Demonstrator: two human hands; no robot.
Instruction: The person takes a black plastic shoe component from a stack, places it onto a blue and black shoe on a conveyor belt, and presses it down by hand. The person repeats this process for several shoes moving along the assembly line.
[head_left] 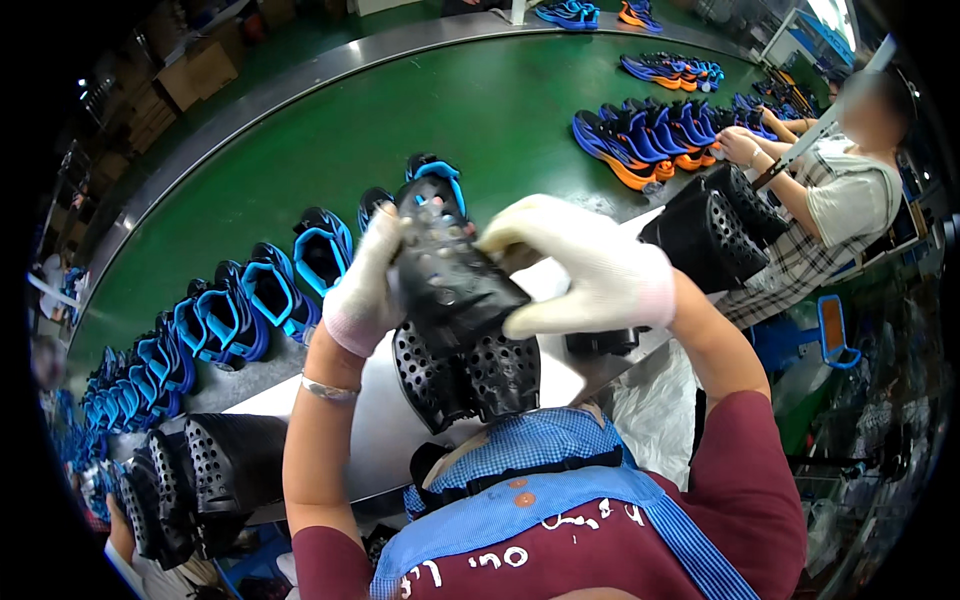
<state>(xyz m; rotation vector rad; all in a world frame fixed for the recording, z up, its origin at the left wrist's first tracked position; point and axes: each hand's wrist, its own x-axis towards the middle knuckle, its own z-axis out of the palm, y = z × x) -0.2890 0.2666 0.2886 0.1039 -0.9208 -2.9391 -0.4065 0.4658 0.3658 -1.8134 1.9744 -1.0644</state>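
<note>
My left hand (368, 285), in a white glove, grips the left side of a black plastic piece (452, 290) with rounded holes, probably a shoe insert; motion blurs it. To its right, my gloved right hand (590, 265) curves with thumb and fingers apart, fingertips close to the piece's right edge. Whether they touch it I cannot tell. Below the held piece, a pair of perforated black inserts (505, 375) lies on the white work surface (375, 425). Just beyond stands a black sneaker (437, 178) with light blue lining, partly hidden.
A curved row of black and blue sneakers (268, 285) lines the green table (400, 100) on the left. Stacked black inserts (235, 460) stand at lower left, more black inserts (715, 235) at right. Blue and orange sneakers (640, 140) sit at far right, beside a co-worker (845, 185).
</note>
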